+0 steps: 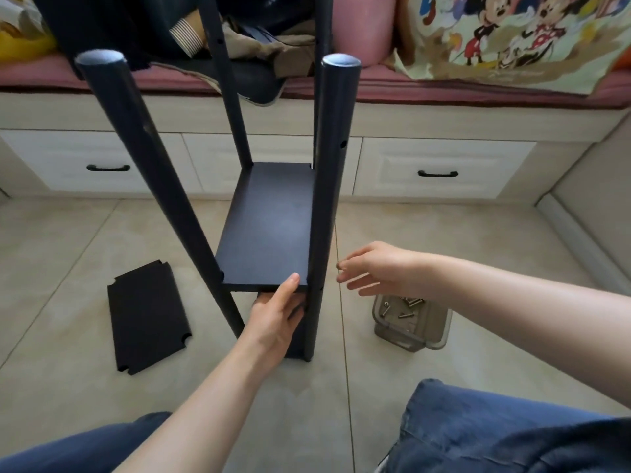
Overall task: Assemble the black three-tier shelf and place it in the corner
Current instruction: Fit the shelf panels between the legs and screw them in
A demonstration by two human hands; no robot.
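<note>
The black shelf frame stands on the tiled floor, with round posts [333, 186] rising toward me and a black shelf board [269, 227] set between them. My left hand [278, 312] grips the board's near edge, thumb on top and fingers underneath. My right hand [368, 268] hovers just right of the near right post, pinching a small screw at its fingertips. A loose black shelf board [146, 317] with notched corners lies flat on the floor to the left.
A clear plastic container [411, 324] with several screws sits on the floor under my right forearm. White drawers [444, 169] with black handles run along the back under a cushioned bench piled with clothes. My knees in blue jeans frame the bottom.
</note>
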